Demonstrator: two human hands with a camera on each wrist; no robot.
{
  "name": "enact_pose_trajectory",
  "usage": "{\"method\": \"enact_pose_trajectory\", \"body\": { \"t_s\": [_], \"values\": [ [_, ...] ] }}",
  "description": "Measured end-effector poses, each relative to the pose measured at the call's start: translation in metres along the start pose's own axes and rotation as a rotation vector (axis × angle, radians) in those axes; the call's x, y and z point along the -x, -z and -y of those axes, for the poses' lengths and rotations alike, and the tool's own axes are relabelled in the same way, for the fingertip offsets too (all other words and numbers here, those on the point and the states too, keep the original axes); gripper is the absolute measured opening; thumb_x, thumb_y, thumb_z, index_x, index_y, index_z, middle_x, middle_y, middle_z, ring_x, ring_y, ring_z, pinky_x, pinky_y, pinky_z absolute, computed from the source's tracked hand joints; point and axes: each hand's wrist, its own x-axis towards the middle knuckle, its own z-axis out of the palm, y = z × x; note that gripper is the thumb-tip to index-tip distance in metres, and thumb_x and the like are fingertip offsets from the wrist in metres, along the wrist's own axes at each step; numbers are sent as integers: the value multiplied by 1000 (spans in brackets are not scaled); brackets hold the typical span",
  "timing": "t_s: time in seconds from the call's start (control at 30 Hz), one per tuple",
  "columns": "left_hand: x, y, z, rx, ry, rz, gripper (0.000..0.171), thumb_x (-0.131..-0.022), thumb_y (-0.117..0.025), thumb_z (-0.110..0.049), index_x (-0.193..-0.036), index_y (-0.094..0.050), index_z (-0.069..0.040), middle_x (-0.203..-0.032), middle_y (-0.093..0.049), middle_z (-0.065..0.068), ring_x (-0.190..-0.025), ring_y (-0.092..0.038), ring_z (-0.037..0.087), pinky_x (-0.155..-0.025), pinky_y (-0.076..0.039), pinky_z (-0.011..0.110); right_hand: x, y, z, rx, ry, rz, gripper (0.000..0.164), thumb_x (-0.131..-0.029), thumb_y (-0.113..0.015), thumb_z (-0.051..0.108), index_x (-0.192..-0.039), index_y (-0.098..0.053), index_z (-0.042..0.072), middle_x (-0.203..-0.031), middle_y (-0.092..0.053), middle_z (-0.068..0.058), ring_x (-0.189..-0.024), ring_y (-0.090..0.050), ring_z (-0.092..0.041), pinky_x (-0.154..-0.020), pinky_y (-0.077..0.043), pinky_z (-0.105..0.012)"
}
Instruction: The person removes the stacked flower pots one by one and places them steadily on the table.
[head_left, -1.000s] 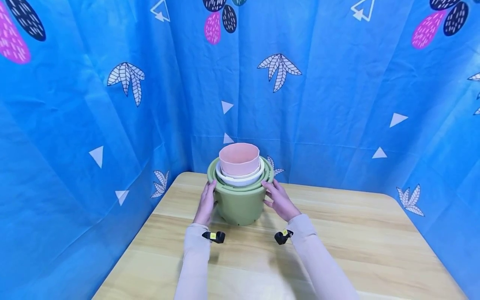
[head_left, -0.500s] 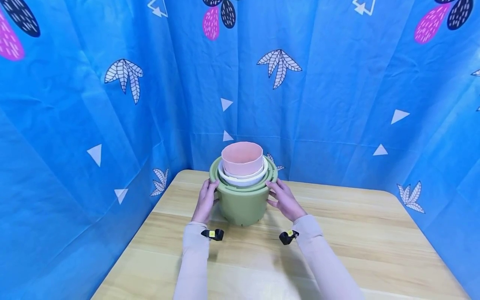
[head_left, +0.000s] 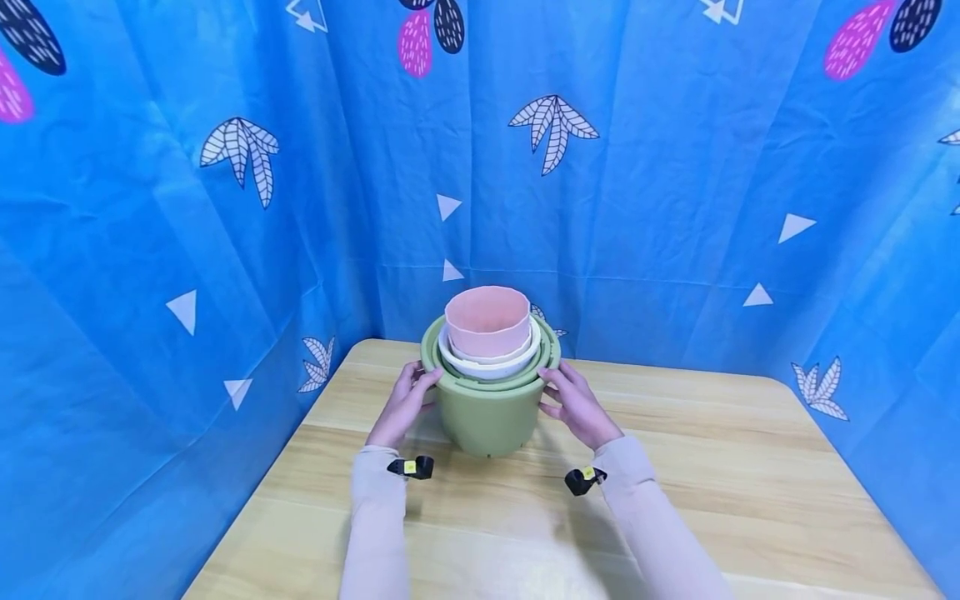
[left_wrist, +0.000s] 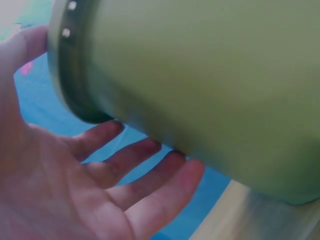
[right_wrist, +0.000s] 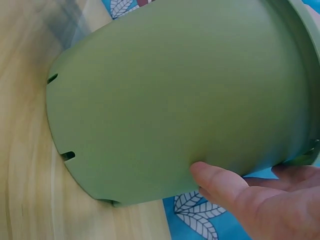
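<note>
A large green flowerpot (head_left: 489, 423) stands between my hands on the table. Nested inside its rim are another green rim, a white pot (head_left: 491, 367) and, on top, a pink pot (head_left: 487, 341) that sticks up highest. My left hand (head_left: 399, 407) holds the big pot at its left side, thumb over the rim and fingertips against the wall below, as the left wrist view shows. On the opposite side my right hand (head_left: 582, 408) grips it likewise, one fingertip pressing the green wall in the right wrist view. Slots (right_wrist: 68, 155) notch the pot's bottom edge. The lower parts of the inner pots are hidden.
The light wooden table (head_left: 705, 467) extends to the right and in front of the pots. Blue patterned curtain (head_left: 637, 208) hangs close behind and along the table's left side. A small black camera (head_left: 412, 467) is worn at each wrist.
The nested pots have shifted slightly right and a little nearer, with both hands keeping hold of the rim. The head view has tilted slightly.
</note>
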Motion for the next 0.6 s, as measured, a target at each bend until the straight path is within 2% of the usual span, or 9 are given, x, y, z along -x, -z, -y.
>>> {"method": "enact_pose_trajectory", "body": {
  "t_s": [0.13, 0.27, 0.37, 0.5, 0.6],
  "values": [
    [2, 3, -1, -30, 19, 30, 71, -102, -57, -56, -157, -32, -19, -157, -40, 14, -148, -42, 37, -119, -40, 63, 3, 1, 0, 1, 2, 5, 70, -105, -53, 31, -164, -21, 13, -166, -31, -15, -157, -27, -42, -123, -34, -61],
    [1, 2, 1, -21, 18, 39, 72, -103, -54, -56, -160, -30, -19, -160, -37, 13, -149, -40, 36, -120, -39, 63, 6, 2, 1, 0, 5, 2, 73, -104, -53, 32, -165, -18, 11, -167, -29, -17, -157, -26, -43, -123, -33, -62],
    [-2, -3, 2, 21, -2, 33, 77, -105, -46, -60, -163, -24, -16, -167, -30, 14, -154, -32, 39, -123, -34, 65, 7, 2, 0, -11, 1, -4, 73, -105, -53, 32, -165, -18, 12, -168, -28, -15, -158, -25, -43, -124, -33, -62],
    [-5, -11, 3, 89, -15, 21, 79, -105, -36, -66, -167, -17, -20, -174, -19, 10, -160, -19, 38, -127, -24, 64, 8, 1, -2, -36, 3, -4, 68, -106, -52, 32, -163, -23, 12, -167, -29, -14, -158, -24, -41, -124, -33, -62],
    [-6, -15, 4, 133, -24, 40, 76, -106, -32, -65, -167, -14, -23, -175, -13, 9, -162, -12, 37, -129, -17, 64, 9, 0, -3, -62, 10, -1, 66, -106, -52, 32, -162, -24, 13, -166, -30, -14, -159, -23, -40, -122, -33, -64]
  ]
}}
